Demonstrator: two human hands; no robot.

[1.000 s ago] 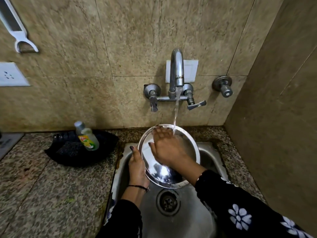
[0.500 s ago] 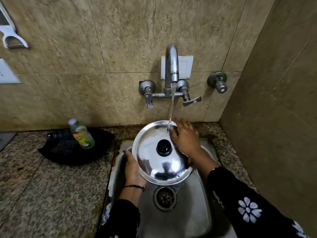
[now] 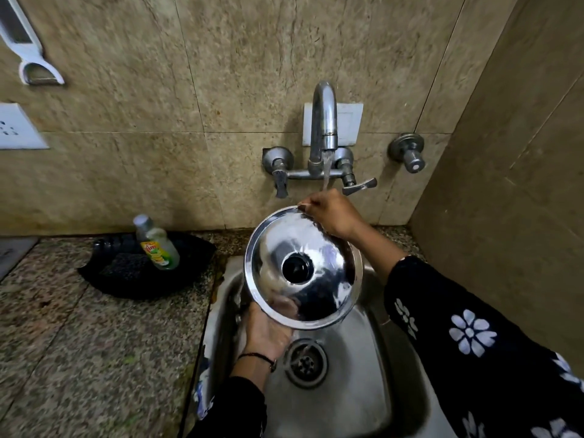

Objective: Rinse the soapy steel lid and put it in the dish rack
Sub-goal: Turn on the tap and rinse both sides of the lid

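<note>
1. Sink (image 3: 373, 390): steel basin set into the granite desk (image 3: 94, 358); tap (image 3: 324, 121) running, stream falling at the far rim of the lid.
2. Steel lid (image 3: 303, 270): held over the sink, tilted, domed top with black knob (image 3: 297, 268) facing the camera. Judged light, rigid and not fragile, but wet and possibly soapy, hence slippery; rim thin. Best taken at opposite points of the rim, or by the knob for carrying.
3. Right hand (image 3: 331, 216): reaching across from the right, forearm raised, fingers pinching the far rim under the stream.
4. Left hand (image 3: 268, 330): below the lid, palm up, closed on the near rim and supporting it.
5. Dish rack: not in view.
</note>
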